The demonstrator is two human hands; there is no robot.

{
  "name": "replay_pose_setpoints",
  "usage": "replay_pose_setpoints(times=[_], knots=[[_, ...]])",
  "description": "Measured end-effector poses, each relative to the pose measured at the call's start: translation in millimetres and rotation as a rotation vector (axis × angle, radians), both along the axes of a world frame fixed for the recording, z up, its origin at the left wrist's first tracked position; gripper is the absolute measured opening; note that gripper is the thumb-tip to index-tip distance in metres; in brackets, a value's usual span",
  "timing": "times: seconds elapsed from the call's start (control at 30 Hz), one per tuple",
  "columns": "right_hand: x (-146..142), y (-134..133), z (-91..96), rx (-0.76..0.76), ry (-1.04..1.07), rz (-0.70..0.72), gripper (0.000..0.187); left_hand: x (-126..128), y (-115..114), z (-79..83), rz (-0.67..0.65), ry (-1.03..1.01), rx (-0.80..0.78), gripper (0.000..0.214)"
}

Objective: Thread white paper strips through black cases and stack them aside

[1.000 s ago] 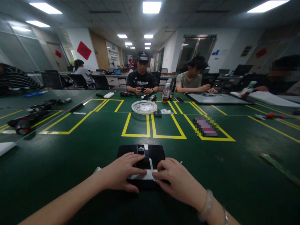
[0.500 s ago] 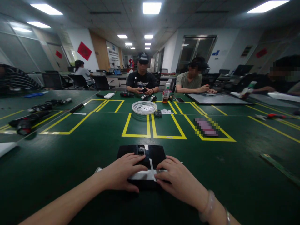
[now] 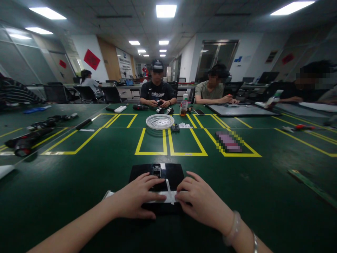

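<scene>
A flat black panel-like object (image 3: 172, 172) lies on the green table in front of me. A wide white strip (image 3: 160, 196) runs across it, and a narrow white strip (image 3: 168, 186) crosses that one. My left hand (image 3: 137, 198) rests flat on the black object's left part, fingers stretched and spread, with the index finger along the wide strip. At the right side, my right hand (image 3: 196, 198) has its fingers curled and pinched at the right end of the wide white strip. The fingertips hide that end. A small metallic part (image 3: 157, 170) sits near the object's far edge.
Yellow tape rectangles mark the green table (image 3: 105, 172). Beyond are a white basket (image 3: 160, 121), a bottle (image 3: 183, 107) and a blurred pink item (image 3: 228, 141). Dark tools (image 3: 28, 140) lie left; a green strip (image 3: 310, 186) lies right. Several people sit around the table.
My right hand has shifted slightly right relative to the black object, uncovering more of where the strips cross. My left hand keeps its place. The whole view has shifted a little.
</scene>
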State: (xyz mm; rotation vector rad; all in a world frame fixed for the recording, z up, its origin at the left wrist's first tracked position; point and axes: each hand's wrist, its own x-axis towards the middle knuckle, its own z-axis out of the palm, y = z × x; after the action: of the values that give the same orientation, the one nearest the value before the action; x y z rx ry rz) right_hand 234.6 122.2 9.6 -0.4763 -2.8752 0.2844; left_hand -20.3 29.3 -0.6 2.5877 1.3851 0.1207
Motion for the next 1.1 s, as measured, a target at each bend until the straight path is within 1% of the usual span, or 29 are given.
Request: replay_pose_setpoints(times=[0.1, 0.23, 0.3, 0.37, 0.53, 0.63, 0.77, 0.87, 0.97, 1.1], knots=[[-2.0, -7.2, -0.6, 0.084, -0.037, -0.012, 0.01, -0.1, 0.6, -0.6, -0.007, 0.004, 0.005, 0.063], [-6.7, -17.9, -2.2, 0.194, -0.063, -0.037, 0.012, 1.5, 0.5, -0.1, 0.004, -0.002, 0.005, 0.07], [-7.8, -19.0, -2.6, 0.191, -0.061, -0.039, 0.012, 2.5, 0.2, 0.6, 0.022, -0.017, -0.003, 0.077], [-7.6, -16.6, -2.5, 0.161, -0.041, -0.044, 0.011, 2.9, -0.2, 1.0, 0.038, -0.029, -0.005, 0.079], [-2.6, -3.9, -0.5, 0.097, 0.03, -0.038, 0.013, 1.7, -0.9, 0.3, 0.033, -0.045, 0.02, 0.066], [0.3, 2.2, 1.4, 0.099, 0.079, -0.056, 0.013, 1.6, -1.4, 1.5, 0.02, -0.04, 0.026, 0.06], [2.0, 5.9, 2.3, 0.127, 0.149, -0.078, 0.015, 4.2, -2.9, 4.5, 0.018, -0.025, 0.031, 0.062], [2.5, 6.9, 2.6, 0.129, 0.181, -0.086, 0.016, 3.8, -2.9, 6.0, 0.052, -0.011, 0.04, 0.065], [3.3, 7.3, 4.4, 0.128, 0.177, -0.101, 0.017, -6.4, 0.6, 5.4, 0.11, 0.009, 0.046, 0.063], [4.3, 7.2, 7.1, 0.128, 0.166, -0.105, 0.019, -38.6, 10.2, -1.2, 0.242, 0.043, 0.063, 0.058]])
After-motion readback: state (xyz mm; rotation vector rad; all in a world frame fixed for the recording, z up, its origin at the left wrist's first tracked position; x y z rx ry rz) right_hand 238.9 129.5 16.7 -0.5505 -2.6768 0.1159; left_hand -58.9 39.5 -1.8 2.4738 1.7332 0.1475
